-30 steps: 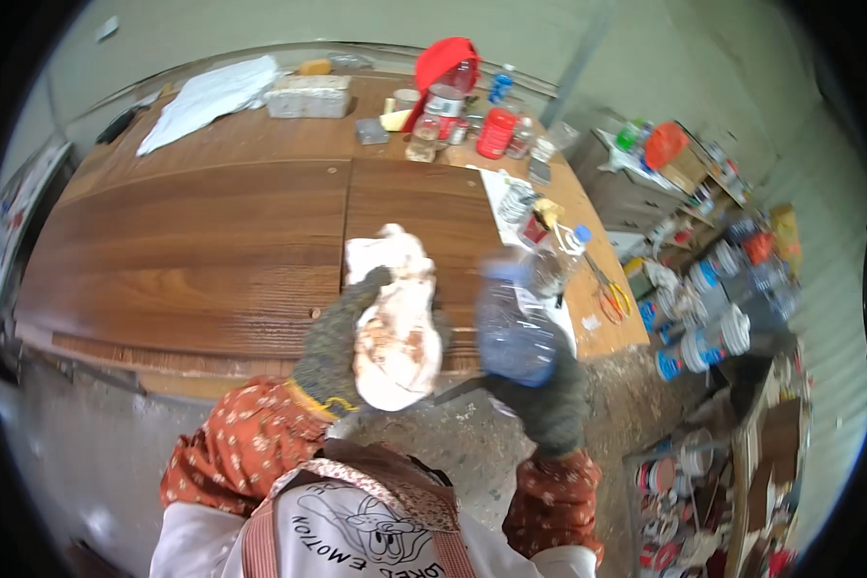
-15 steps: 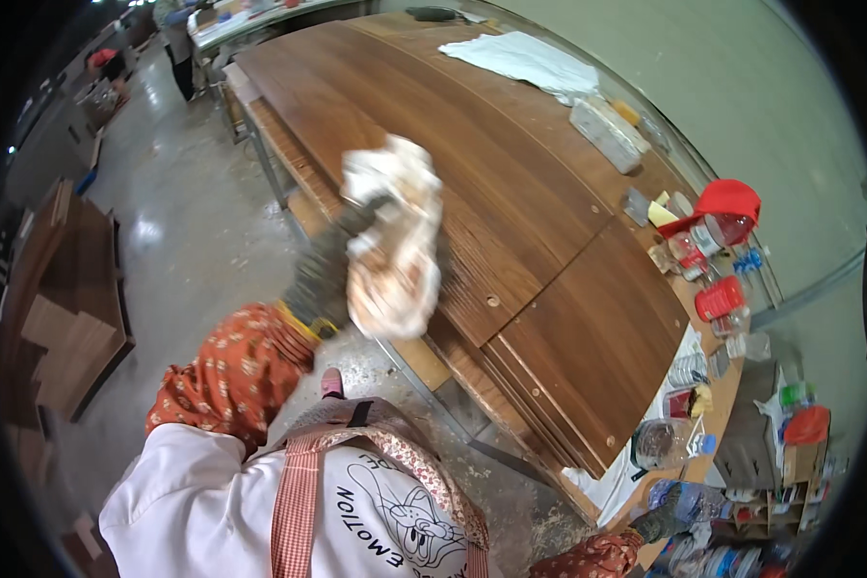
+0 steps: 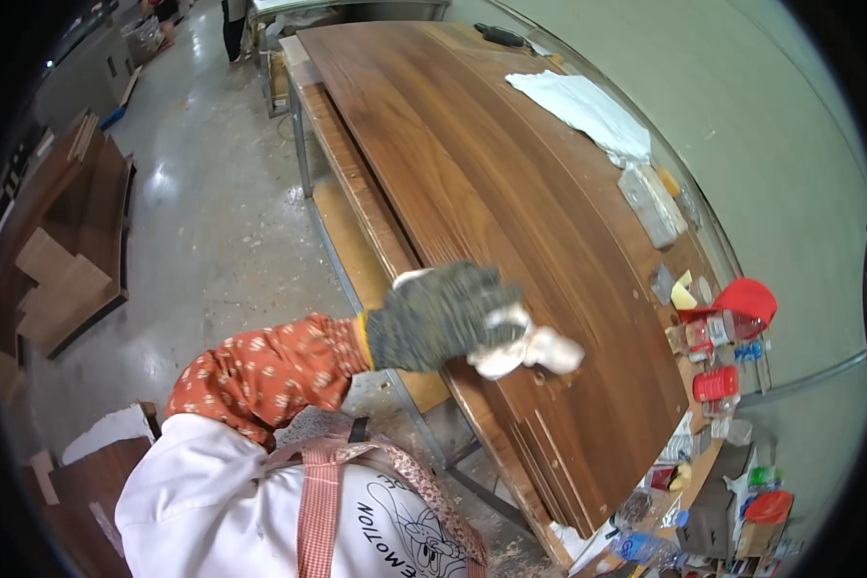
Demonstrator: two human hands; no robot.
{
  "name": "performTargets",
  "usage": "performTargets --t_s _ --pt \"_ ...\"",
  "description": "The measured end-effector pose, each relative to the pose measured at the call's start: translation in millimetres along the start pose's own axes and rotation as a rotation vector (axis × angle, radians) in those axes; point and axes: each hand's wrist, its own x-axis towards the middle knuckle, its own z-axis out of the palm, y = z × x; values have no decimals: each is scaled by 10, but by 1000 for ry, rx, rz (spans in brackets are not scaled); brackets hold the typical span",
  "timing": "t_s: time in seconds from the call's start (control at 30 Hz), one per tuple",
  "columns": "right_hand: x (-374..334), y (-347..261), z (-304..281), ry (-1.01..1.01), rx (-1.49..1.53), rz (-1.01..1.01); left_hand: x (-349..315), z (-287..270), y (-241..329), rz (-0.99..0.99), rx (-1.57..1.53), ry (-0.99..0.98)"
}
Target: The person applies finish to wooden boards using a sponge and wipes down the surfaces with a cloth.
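- Workshop: grey floor (image 3: pixel 193 222), pale wall (image 3: pixel 742 144), wood pieces (image 3: pixel 67 289) stacked at left.
- Table (image 3: pixel 602 188): brown panel (image 3: pixel 491 173) laid flat along it.
- Left hand (image 3: pixel 443 313): gloved, somewhat blurred, fingers closed over the rag — over the panel's near edge.
- Rag (image 3: pixel 554 352): white, bunched, on the panel, poking out past the fingers.
- Right hand: state cannot be told from where I stand.
- Far side: white cloth (image 3: pixel 592 116), pale block (image 3: pixel 655 207), red cap (image 3: pixel 747 301).
- Right end: red jar (image 3: pixel 716 385), blue bottle (image 3: pixel 641 549).
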Motion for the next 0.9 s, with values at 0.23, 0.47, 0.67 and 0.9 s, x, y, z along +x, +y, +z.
performTargets --t_s 0.23,0.47,0.67,0.9 --pt "-1109 -1742 287 -340 558 137 -148 -264 -860 86 -87 -119" --pt "-1778 -2238 1335 -748 83 -764 -681 -30 -2002 -148 211 -112" --pt "-2246 -2769 1735 -844 -96 -895 -1076 -485 -4215 -364 262 -159" --pt "-2209 -2759 1791 -785 -235 -810 -1112 -403 -4323 -423 307 -10"
